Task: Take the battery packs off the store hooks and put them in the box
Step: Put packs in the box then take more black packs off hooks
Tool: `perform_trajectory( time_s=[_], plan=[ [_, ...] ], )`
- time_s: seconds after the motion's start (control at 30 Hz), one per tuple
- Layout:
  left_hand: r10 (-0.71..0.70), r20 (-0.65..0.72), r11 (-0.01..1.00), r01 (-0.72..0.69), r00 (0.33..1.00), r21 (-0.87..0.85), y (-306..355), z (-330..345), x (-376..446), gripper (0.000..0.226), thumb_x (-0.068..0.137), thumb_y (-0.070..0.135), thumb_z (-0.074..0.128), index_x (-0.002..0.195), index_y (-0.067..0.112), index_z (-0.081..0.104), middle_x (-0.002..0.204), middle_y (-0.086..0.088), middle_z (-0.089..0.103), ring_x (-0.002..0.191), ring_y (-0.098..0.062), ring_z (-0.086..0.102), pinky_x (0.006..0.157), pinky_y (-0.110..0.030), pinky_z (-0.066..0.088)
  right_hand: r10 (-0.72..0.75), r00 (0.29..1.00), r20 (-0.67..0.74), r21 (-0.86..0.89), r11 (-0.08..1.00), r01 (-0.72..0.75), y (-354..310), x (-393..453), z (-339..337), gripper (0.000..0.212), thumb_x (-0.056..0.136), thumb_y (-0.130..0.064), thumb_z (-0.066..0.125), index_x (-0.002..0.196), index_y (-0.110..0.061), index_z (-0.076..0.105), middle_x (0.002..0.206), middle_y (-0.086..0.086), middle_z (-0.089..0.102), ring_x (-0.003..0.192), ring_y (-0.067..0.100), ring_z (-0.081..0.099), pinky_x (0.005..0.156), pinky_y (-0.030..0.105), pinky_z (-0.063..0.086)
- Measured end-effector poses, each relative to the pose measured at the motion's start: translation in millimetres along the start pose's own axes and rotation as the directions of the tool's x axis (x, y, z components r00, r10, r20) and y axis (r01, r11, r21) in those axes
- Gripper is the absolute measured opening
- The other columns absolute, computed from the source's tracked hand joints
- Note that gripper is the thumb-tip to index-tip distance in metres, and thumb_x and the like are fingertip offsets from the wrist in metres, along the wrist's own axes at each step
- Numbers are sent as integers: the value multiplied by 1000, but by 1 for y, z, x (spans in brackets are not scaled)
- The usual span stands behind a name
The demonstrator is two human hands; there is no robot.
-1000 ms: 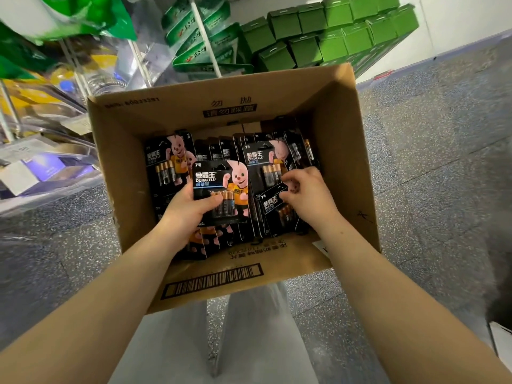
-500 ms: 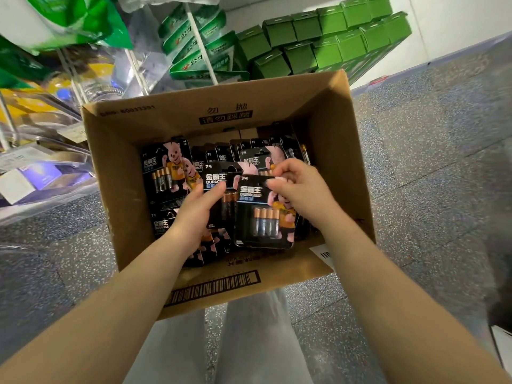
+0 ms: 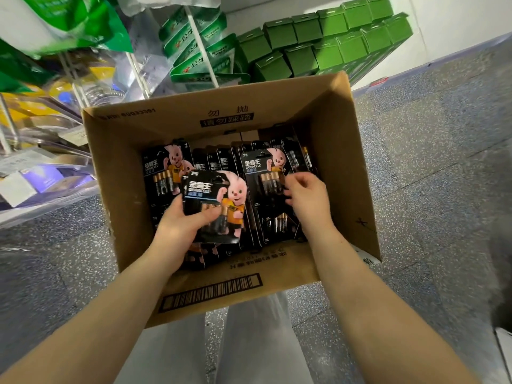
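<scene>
Head view: the cardboard box [image 3: 340, 151] is the landmark; it stands open on the speckled floor [image 3: 432, 189], just in front of the person's legs. Inside it, battery packs stand in rows on edge, faces tilted up toward the camera.

The left hand [image 3: 177, 231] is inside the box at its near left part. Its grip is closed on the held battery pack [image 3: 214, 200]: thumb across the lower front over the batteries, fingers behind the card. The pack's long axis runs from the near wall toward the far wall, hang-tab end pointing to the far wall, and it sits above the rows and not yet among them.

The right hand [image 3: 307, 198] is at the right-centre of the box, beside the right row of packs [image 3: 260, 173]. Its fingers are loosely curled, the tips at or just by the edge of that row; whether they pinch a card I cannot tell.

The move seems to turn on this: the held pack lies directly over the gap between the left row [image 3: 163, 173] and the right row, already aligned with its neighbours. The left hand is the nearer, so lowering straight down should seat it, while the right hand appears placed to hold the right row aside.

Outside the box's far wall are green cartons [image 3: 304, 37] and shelf goods.
</scene>
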State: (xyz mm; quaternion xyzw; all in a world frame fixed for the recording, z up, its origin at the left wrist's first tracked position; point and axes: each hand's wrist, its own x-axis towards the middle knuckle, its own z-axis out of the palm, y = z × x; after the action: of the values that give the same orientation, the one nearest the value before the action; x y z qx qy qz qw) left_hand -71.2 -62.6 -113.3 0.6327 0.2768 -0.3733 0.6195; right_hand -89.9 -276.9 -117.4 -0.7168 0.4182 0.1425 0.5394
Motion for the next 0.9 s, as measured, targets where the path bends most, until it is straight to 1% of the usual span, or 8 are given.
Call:
perform_trajectory(
  time_s=[0.07, 0.13, 0.23, 0.4, 0.47, 0.67, 0.77, 0.9],
  plan=[
    [10, -53, 999, -12, 999, -38, 1, -9, -1, 34, 84, 8, 71, 106, 30, 58, 107, -1, 72, 97, -22, 70, 88, -45, 54, 75, 997, 26, -155, 985, -70, 10, 5, -3, 14, 97, -24, 52, 101, -18, 63, 89, -2, 61, 80, 13, 58, 72, 32, 49],
    [-2, -81, 999, -2, 997, -49, 1, -14, -2, 31, 86, 11, 70, 106, 30, 58, 107, 0, 71, 100, -23, 69, 93, -50, 52, 134, 990, 48, -309, 944, -113, 14, 6, 0, 30, 96, -30, 54, 121, -15, 57, 107, 4, 60, 85, 18, 61, 73, 32, 52],
    [-23, -85, 997, 17, 996, -70, -1, -16, -3, 28, 88, 10, 67, 106, 30, 59, 107, 0, 72, 101, -24, 68, 96, -52, 51, 145, 989, 14, -356, 925, -131, 16, 1, 9, 56, 94, -38, 57, 139, -8, 42, 136, 8, 38, 102, 19, 52, 86, 28, 45],
    [-26, -98, 996, 17, 995, -91, -3, -13, -4, 28, 89, 10, 66, 105, 31, 58, 107, 0, 72, 102, -25, 69, 95, -51, 52, 57, 993, -106, -362, 928, -92, 14, 0, 35, 64, 88, -44, 64, 141, -15, 40, 136, 8, 32, 121, 27, 44, 97, 30, 39],
    [-28, -114, 993, 15, 993, -118, -4, -12, -4, 27, 89, 10, 65, 106, 30, 58, 108, -2, 71, 102, -26, 69, 93, -49, 53, 21, 994, -106, -412, 909, -63, 12, 0, 44, 59, 88, -41, 65, 140, -20, 43, 134, 8, 34, 121, 28, 43, 94, 31, 40],
    [-18, -155, 985, -8, 988, -170, -3, -14, -3, 26, 91, 8, 63, 105, 29, 56, 107, -2, 69, 99, -23, 68, 81, -39, 54, -53, 992, -112, -437, 899, -2, 13, -3, 41, 57, 78, -36, 77, 125, -18, 52, 129, 3, 48, 120, 23, 46, 97, 35, 42],
    [-15, -172, 984, -17, 985, -178, -3, -15, -2, 26, 91, 9, 65, 105, 29, 56, 109, -2, 70, 101, -24, 68, 83, -39, 54, -69, 992, -105, -351, 936, 28, 15, -6, 35, 64, 71, -31, 83, 124, -19, 49, 122, -1, 47, 115, 17, 48, 98, 32, 44],
    [-4, -157, 984, -24, 988, -175, -2, -12, 1, 29, 89, 8, 67, 107, 28, 57, 109, -1, 70, 101, -22, 69, 82, -37, 55, 59, 998, 33, 19, 998, -59, 10, -11, 24, 86, 73, -14, 82, 143, -20, 32, 114, -11, 51, 107, 10, 55, 93, 27, 46]
  ],
)
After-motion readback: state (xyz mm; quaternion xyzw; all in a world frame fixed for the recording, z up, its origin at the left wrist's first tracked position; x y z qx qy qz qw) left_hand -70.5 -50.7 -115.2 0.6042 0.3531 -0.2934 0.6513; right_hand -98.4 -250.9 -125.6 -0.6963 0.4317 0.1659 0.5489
